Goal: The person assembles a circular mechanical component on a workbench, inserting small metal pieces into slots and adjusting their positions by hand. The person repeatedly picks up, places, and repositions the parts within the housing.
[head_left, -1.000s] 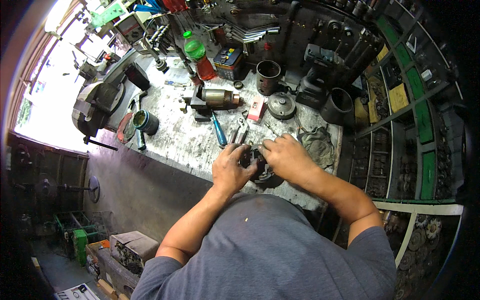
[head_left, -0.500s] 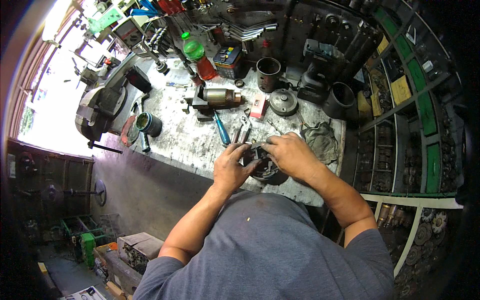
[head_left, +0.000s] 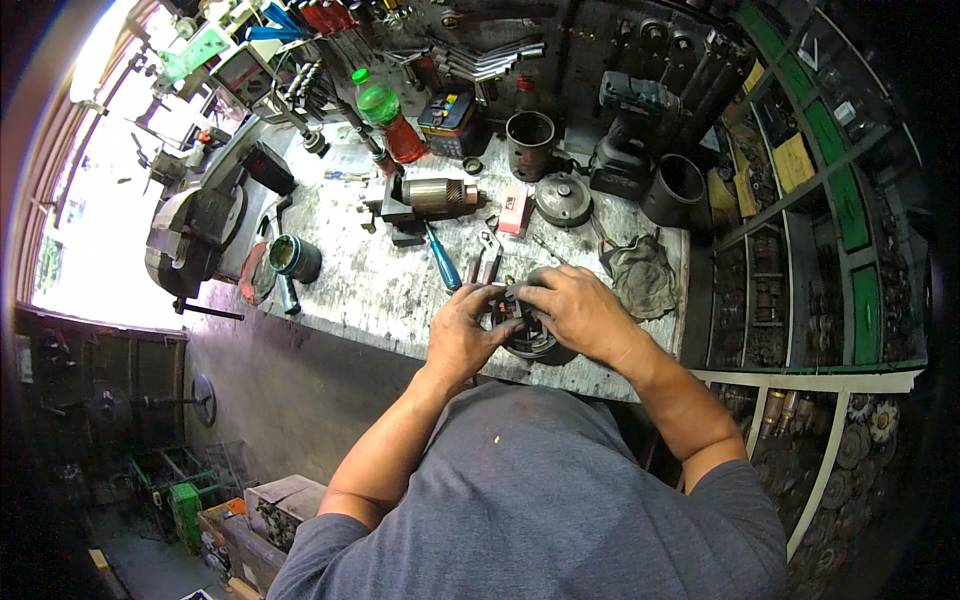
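At the front edge of the bench lies a round, dark metal motor end housing (head_left: 538, 347) with small parts inside it. My left hand (head_left: 463, 328) grips its left side, thumb reaching over the inside. From the right, my right hand (head_left: 580, 312) has its fingers bent down onto the far rim. Fingers hide much of the inside, so the small parts there cannot be made out. Just beyond my hands lie a pair of pliers (head_left: 488, 258) and a blue-handled screwdriver (head_left: 443, 260). Farther back rests a motor armature (head_left: 432, 196) with a copper end.
A bench vise (head_left: 190, 235) and an open grease can (head_left: 297, 258) stand at the left. Behind are a red-and-white box (head_left: 514, 210), a round metal cover (head_left: 563, 201), a hollow cylinder (head_left: 530, 146) and a cordless tool (head_left: 622, 150). A dark rag (head_left: 642, 278) lies right; shelves of parts line that side.
The view has shifted slightly. My right fingers have moved a little left over the housing; both hands stay on it.
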`<state>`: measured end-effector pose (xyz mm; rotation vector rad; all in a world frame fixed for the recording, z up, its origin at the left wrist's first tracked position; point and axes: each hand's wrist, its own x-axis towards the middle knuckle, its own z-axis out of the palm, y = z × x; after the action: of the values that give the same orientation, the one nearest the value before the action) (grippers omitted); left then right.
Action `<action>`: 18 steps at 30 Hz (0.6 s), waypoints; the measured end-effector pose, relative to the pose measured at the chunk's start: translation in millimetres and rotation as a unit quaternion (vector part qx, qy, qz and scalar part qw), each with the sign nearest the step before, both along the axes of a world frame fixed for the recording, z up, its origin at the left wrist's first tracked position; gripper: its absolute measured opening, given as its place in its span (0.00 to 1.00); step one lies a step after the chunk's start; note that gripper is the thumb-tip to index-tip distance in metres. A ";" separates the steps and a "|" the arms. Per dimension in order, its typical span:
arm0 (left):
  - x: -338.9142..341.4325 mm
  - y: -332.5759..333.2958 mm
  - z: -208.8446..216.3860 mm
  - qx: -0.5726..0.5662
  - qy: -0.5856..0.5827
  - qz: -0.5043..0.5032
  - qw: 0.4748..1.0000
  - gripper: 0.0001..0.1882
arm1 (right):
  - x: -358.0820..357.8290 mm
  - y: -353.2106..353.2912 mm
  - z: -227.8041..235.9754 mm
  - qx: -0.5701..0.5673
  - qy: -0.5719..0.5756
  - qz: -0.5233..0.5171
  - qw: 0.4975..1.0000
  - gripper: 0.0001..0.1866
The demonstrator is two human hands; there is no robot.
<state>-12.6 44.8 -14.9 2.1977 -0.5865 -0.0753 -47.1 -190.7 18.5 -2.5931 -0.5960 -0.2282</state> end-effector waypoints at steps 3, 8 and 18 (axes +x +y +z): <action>4.3 6.1 1.2 0.013 0.086 0.011 0.996 0.32 | -4.4 4.9 2.6 -0.004 0.014 -0.021 1.000 0.20; 4.9 2.2 0.1 0.026 0.012 0.014 0.999 0.35 | -1.4 7.4 1.4 0.063 0.007 -0.069 0.996 0.16; 9.0 -2.4 -6.0 0.001 -0.071 -0.023 0.997 0.25 | -17.0 -5.1 4.0 0.097 0.050 -0.125 0.986 0.19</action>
<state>-3.7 42.3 -20.9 2.2043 -0.7168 0.0556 -64.1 -195.8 22.4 -2.4679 -0.2009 -0.2233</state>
